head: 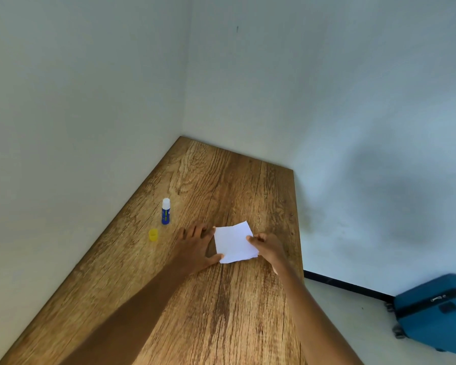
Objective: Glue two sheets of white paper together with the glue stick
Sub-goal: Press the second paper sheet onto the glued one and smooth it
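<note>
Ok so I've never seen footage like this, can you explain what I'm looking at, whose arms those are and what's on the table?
There is no machine here. A camera worn on a person's head looks down at their own bare arms. On the wooden table the left hand steadies the left edge of the white paper, while the right hand pinches its right edge. To the left, an uncapped glue stick stands upright, its yellow cap beside it. A blue suitcase sits on the floor at right.
</note>
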Tool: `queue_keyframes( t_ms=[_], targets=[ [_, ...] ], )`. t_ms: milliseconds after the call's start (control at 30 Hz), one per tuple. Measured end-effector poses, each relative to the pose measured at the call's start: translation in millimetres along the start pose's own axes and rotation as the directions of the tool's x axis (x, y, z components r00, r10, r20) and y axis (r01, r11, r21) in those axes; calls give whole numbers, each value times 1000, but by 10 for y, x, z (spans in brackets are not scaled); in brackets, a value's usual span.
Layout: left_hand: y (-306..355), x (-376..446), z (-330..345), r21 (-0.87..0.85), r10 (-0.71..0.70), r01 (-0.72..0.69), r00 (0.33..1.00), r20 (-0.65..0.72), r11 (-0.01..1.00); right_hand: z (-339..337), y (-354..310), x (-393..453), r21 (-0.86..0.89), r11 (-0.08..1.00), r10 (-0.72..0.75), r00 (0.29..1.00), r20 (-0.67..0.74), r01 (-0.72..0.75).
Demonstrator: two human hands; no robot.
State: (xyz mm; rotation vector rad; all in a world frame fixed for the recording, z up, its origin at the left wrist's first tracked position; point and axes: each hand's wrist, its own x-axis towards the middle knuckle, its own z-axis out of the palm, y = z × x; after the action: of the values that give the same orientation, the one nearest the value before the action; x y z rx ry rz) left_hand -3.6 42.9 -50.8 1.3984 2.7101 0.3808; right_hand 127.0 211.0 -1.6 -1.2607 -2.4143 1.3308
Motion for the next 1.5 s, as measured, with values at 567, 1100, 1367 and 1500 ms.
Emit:
queue_keyframes(
  t_ms=[567,1100,1367,1500],
  targets=[
    [-24,-13,85,-51,-7,6,1000,-19,999,139,14,-149,-152,982,-145,963,-227,112],
    [65,-61,-23,-64,-28,30,999,46,998,459,367,-896,-763,599,-578,791,-201,244],
    [59,-49,13,-67,-35,39,997,65,997,358,445,-803,-701,701,-474,822,-317,133],
    [59,-38,12,-74,-32,36,998,50,997,506,162,-588,-699,698,-427,874,-231,156]
  ],
)
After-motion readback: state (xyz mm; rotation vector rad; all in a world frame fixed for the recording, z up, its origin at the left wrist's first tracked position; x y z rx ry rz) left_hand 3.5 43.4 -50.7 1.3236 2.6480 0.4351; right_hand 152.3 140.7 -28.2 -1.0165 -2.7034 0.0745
